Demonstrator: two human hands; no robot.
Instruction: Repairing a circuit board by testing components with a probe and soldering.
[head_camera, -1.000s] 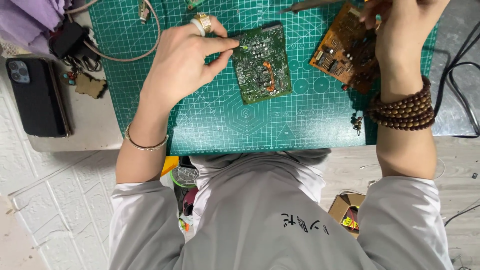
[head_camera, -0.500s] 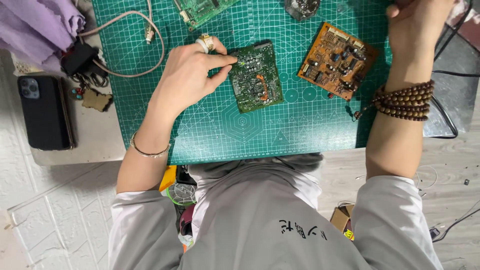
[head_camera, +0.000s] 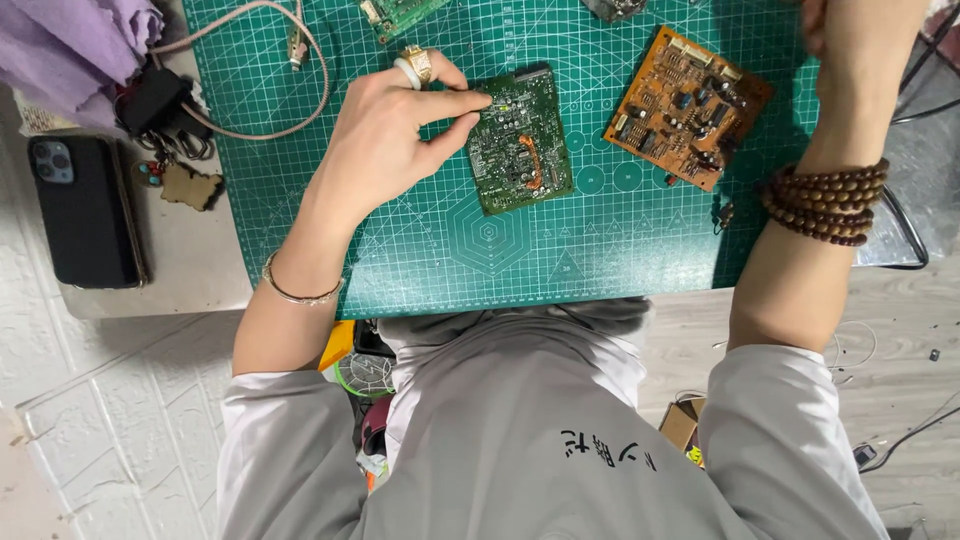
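My left hand (head_camera: 385, 140) pinches the left edge of a green circuit board (head_camera: 522, 143) between thumb and forefinger; the board lies flat on a green cutting mat (head_camera: 600, 240). This hand wears a gold ring, and a thin bangle circles its wrist. An orange circuit board (head_camera: 685, 105) lies on the mat to the right, untouched. My right hand (head_camera: 815, 20) reaches past the top edge of the view above the orange board. Only its heel and the wrist with a brown bead bracelet (head_camera: 825, 200) show, and its fingers are hidden.
A black phone (head_camera: 85, 210) lies on a grey pad at the left, beside keys (head_camera: 165, 135), purple cloth (head_camera: 80, 45) and a beige cable (head_camera: 290, 60). Another green board (head_camera: 400, 12) pokes in at the top. Black cables run at the right edge.
My right hand let go of the orange board and rose toward the top edge; the board now lies on the mat. My left hand keeps its pinch on the green board.
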